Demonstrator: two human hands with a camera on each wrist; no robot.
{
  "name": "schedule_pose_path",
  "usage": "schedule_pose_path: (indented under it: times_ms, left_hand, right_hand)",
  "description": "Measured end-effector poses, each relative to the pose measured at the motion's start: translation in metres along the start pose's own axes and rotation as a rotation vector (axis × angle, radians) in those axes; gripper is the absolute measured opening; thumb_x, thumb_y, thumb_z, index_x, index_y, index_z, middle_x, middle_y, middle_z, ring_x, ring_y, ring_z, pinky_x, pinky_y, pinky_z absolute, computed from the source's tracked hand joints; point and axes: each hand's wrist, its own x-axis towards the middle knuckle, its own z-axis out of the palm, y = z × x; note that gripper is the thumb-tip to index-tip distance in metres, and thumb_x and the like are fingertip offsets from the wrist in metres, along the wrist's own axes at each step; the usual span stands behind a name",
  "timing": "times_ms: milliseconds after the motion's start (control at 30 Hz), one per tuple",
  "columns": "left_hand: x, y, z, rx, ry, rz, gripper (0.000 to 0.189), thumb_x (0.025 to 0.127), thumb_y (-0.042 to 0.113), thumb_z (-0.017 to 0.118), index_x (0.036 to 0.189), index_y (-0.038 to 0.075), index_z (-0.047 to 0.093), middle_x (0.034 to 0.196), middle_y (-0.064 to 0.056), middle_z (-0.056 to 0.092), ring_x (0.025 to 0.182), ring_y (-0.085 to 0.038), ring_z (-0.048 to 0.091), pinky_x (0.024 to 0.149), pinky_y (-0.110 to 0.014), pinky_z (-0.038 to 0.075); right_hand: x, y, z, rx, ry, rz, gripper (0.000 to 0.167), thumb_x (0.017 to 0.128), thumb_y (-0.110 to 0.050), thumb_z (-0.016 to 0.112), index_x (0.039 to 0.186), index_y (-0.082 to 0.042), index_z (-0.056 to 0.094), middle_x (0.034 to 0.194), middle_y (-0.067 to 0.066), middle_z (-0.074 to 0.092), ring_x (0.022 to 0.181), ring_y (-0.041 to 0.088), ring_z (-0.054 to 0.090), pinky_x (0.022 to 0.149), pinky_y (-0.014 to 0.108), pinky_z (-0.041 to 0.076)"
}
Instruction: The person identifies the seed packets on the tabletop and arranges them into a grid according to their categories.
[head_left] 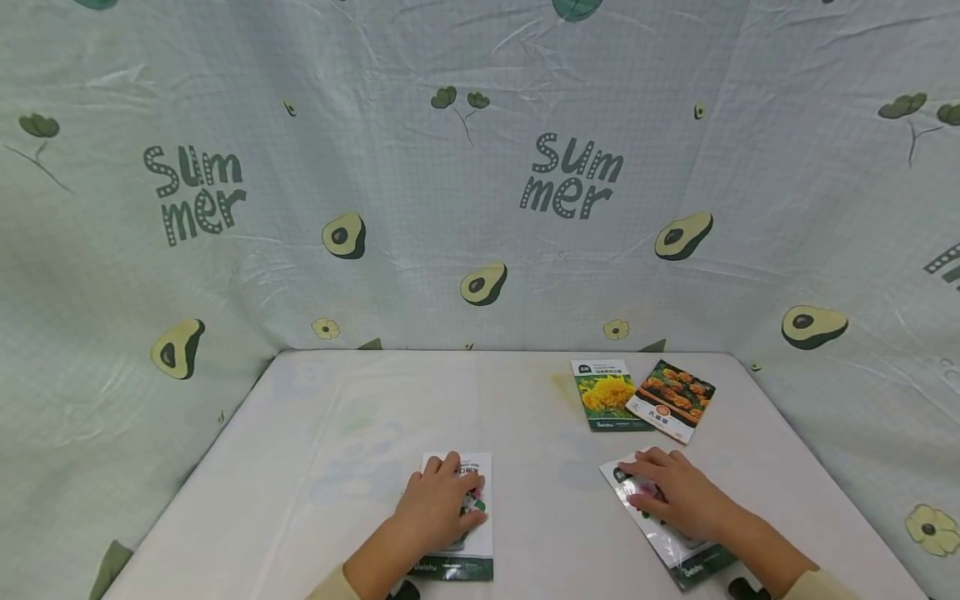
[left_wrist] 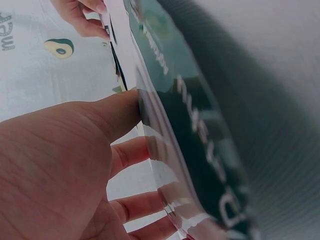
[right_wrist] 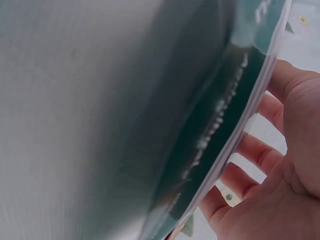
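Note:
In the head view my left hand point(head_left: 437, 508) rests on a white seed packet point(head_left: 474, 568) with a dark green bottom band, near the front middle of the table. Its spread fingers cover most of the printed picture. My right hand point(head_left: 686, 497) lies over a second white and green seed packet point(head_left: 701, 567), tilted at the front right, where pink flowers show between the fingers. Both wrist views show fairly straight fingertips against the packets: the left packet's green band point(left_wrist: 192, 125) and the right packet's green band point(right_wrist: 212, 130) are close to the cameras.
Toward the back right of the white table point(head_left: 315, 433) lie a yellow-flower seed packet point(head_left: 606, 393) and an orange-flower seed packet point(head_left: 672, 400), the orange one overlapping the yellow one's edge. A cloth point(head_left: 420, 183) printed with avocados hangs behind and at both sides.

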Motion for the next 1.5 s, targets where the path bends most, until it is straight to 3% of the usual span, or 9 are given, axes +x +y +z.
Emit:
schedule_pose_path:
  times_ms: [1067, 1500]
  left_hand:
    - [-0.001, 0.0, 0.001, 0.006, 0.004, 0.01, 0.046, 0.09, 0.05, 0.075, 0.129, 0.027, 0.068, 0.12, -0.007, 0.054, 0.108, -0.03, 0.051, 0.076, -0.047, 0.043]
    - [-0.001, -0.001, -0.001, 0.009, -0.004, 0.016, 0.046, 0.09, 0.049, 0.074, 0.129, 0.026, 0.067, 0.12, -0.006, 0.053, 0.108, -0.03, 0.05, 0.076, -0.047, 0.043]
  right_hand:
    - [0.006, -0.023, 0.011, -0.046, 0.044, 0.021, 0.054, 0.089, -0.052, 0.074, 0.136, -0.028, 0.066, 0.135, 0.007, 0.061, 0.118, 0.028, 0.056, 0.096, 0.06, 0.05]
    - [0.01, -0.035, 0.012, -0.057, 0.053, 0.068, 0.053, 0.088, -0.052, 0.076, 0.135, -0.028, 0.068, 0.13, 0.004, 0.062, 0.114, 0.024, 0.055, 0.089, 0.055, 0.051]
